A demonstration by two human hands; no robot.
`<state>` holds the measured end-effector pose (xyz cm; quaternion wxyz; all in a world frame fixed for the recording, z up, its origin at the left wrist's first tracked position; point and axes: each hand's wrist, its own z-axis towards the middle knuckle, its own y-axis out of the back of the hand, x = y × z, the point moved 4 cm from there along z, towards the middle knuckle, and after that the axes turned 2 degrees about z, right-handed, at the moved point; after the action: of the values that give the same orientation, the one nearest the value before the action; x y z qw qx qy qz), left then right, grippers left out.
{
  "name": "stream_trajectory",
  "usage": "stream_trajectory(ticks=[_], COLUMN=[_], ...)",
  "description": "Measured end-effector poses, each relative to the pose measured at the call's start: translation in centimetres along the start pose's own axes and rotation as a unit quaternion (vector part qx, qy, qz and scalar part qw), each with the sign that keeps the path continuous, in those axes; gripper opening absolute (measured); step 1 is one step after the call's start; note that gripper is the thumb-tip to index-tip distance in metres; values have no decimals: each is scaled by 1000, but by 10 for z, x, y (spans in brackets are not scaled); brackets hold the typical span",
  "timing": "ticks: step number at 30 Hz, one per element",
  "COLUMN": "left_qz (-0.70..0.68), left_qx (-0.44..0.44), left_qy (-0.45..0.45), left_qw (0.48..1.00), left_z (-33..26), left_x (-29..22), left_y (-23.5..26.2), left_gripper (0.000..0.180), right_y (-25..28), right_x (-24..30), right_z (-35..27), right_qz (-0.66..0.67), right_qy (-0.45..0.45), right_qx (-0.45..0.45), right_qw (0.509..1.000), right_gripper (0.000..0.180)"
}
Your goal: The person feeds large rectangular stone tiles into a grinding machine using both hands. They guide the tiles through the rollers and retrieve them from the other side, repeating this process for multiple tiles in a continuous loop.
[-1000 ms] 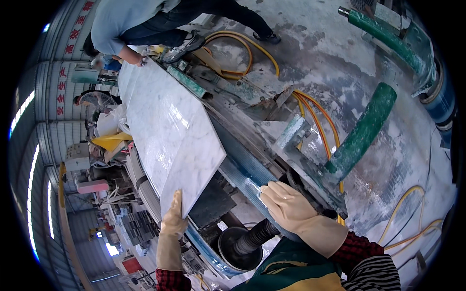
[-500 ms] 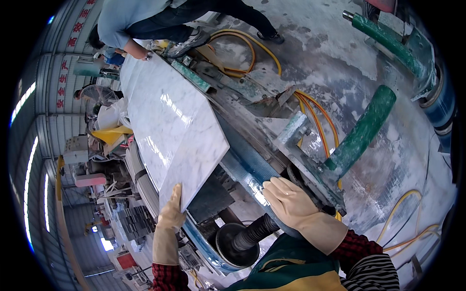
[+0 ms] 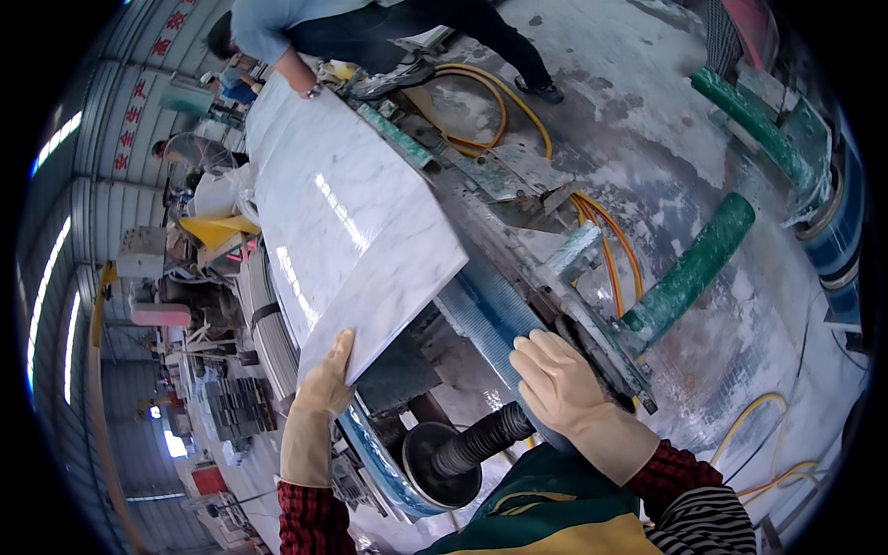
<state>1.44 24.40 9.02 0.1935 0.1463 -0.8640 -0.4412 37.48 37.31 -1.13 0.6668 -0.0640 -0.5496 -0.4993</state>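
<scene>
A white marble slab (image 3: 361, 222) with grey veins lies across the work table, its pointed corner toward the right. My left hand (image 3: 323, 384), in a cream rubber glove, grips the slab's near end, with the thumb on top and the other fingers mostly hidden beneath. To the right, my right hand (image 3: 573, 398) wears a matching glove and rests by the ribbed blue belt (image 3: 490, 319). Its fingers are bent and pressed together; their undersides are hidden, so I cannot see what they hold, if anything.
Bending over the slab's far end is a co-worker (image 3: 314, 37), one hand near its edge. A black corrugated tube (image 3: 486, 439) stands below my hands. Green rollers (image 3: 694, 264) and an orange hose (image 3: 606, 245) are at the right. Stacked slabs (image 3: 240, 407) are at the left.
The view has turned slightly. The slab's right corner now appears farther up and right, with my left hand still on it. My right fingers look more curled at the belt.
</scene>
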Motion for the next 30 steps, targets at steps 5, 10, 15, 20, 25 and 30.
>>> stream_trajectory(ticks=[5, 10, 15, 20, 25, 30], left_qz=[12, -82, -117, -260, -418, -408], left_qx=[-12, -53, -367, -566, -460, -547], left_qy=[-4, -14, -43, -81, -31, -32], left_qw=[1000, 995, 922, 778, 783, 730], left_z=[0, -11, -55, -180, -202, -201], left_x=[-17, -10, -11, 33, 53, 56], left_y=[11, 2, -50, -158, -279, -300], left_gripper=[91, 82, 50, 39, 35, 27], right_y=[-62, -196, -216, -224, -214, -207], right_x=[50, 78, 109, 83, 76, 87], right_z=[38, 79, 86, 78, 94, 115], right_qz=[137, 420, 488, 474, 431, 408], right_qy=[48, -369, -492, -416, -410, -389], right_qx=[37, 154, -59, -132, -99, -127], right_qw=[989, 815, 719, 765, 798, 816], right_gripper=[37, 65, 42, 39, 40, 40])
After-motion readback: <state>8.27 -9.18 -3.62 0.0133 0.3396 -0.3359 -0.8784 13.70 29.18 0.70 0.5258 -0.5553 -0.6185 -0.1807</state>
